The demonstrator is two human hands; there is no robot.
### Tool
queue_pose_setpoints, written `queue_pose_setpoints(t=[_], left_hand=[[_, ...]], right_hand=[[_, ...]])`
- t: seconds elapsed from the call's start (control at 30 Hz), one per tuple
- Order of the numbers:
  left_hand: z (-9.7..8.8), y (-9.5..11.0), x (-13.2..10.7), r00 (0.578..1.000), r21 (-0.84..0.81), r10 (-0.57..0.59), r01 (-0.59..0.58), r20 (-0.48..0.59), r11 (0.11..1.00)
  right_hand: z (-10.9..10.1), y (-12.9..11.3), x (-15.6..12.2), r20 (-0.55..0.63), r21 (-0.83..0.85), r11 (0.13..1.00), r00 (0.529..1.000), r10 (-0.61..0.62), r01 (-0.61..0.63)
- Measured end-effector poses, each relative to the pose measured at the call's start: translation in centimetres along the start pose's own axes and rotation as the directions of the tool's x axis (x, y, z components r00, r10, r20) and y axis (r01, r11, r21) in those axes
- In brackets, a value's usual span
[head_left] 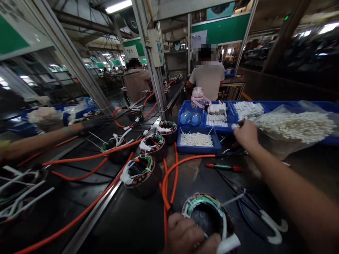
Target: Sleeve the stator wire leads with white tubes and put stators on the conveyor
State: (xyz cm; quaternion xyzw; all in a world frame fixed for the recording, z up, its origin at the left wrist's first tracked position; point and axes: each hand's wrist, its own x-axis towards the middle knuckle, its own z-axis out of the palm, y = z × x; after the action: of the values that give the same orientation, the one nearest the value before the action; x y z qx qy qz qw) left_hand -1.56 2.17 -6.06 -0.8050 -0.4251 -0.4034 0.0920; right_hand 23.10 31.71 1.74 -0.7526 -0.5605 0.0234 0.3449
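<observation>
My left hand has its fingers curled over the near left rim of a motor stator with white sleeves and coloured wires. Further right, my right hand reaches to the front of the blue bins, its fingers pinched around a small white piece, too small to make out exactly. Close to that hand are a bag of thin white tubes and bundled white sleeves. Pliers with blue and white handles lie right of the stator. A red-and-green marker-like tool lies behind it.
Other stators with orange cables stand along the left. A blue tray holds short white sticks. A bottle stands in the bin behind. A co-worker's gloved hand reaches in from the left; another person sits ahead.
</observation>
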Motion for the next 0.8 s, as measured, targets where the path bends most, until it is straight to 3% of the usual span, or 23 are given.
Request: queue_pose_setpoints(t=[0.1, 0.2, 0.27, 0.33, 0.43, 0.53, 0.67, 0.73, 0.8], left_hand=[[-2.1, 0.6, 2.3, 0.998, -0.115, 0.039, -0.033, 0.056, 0.993], [-4.4, 1.4, 4.1, 0.983, -0.126, 0.057, -0.036, 0.172, 0.991], [-5.2, 1.7, 4.7, 0.974, -0.146, 0.035, -0.002, 0.224, 0.989], [-5.6, 1.9, 5.0, 0.958, -0.199, 0.011, 0.049, 0.288, 0.979], [-5.6, 2.0, 5.1, 0.929, -0.238, 0.006, 0.088, 0.37, 0.967], [-5.7, 2.1, 5.1, 0.916, -0.217, 0.026, 0.067, 0.4, 0.974], [-5.8, 2.3, 5.1, 0.894, -0.127, 0.036, 0.024, 0.447, 0.992], [-5.6, 2.6, 5.1, 0.89, -0.046, 0.011, 0.011, 0.456, 0.999], [-5.4, 2.8, 5.0, 0.893, 0.035, -0.021, 0.006, 0.449, 0.999]], right_hand=[[-3.4, 0.6, -6.5, 0.015, 0.158, 0.976, 0.988, -0.151, 0.146], [-8.1, 2.0, -13.9, 0.134, 0.492, 0.848, 0.946, -0.295, 0.195], [-11.5, 3.0, -18.6, 0.22, 0.611, 0.766, 0.887, -0.406, 0.2], [-14.3, 3.8, -22.5, 0.303, 0.64, 0.729, 0.793, -0.528, 0.242], [-16.4, 4.3, -26.3, 0.335, 0.65, 0.683, 0.68, -0.652, 0.335], [-16.5, 3.9, -27.6, 0.289, 0.614, 0.662, 0.657, -0.696, 0.43], [-16.5, 1.8, -26.2, 0.305, 0.573, 0.643, 0.596, -0.743, 0.509], [-16.7, 0.2, -24.8, 0.399, 0.548, 0.658, 0.53, -0.748, 0.516], [-16.8, -1.5, -23.4, 0.511, 0.539, 0.664, 0.425, -0.747, 0.518]])
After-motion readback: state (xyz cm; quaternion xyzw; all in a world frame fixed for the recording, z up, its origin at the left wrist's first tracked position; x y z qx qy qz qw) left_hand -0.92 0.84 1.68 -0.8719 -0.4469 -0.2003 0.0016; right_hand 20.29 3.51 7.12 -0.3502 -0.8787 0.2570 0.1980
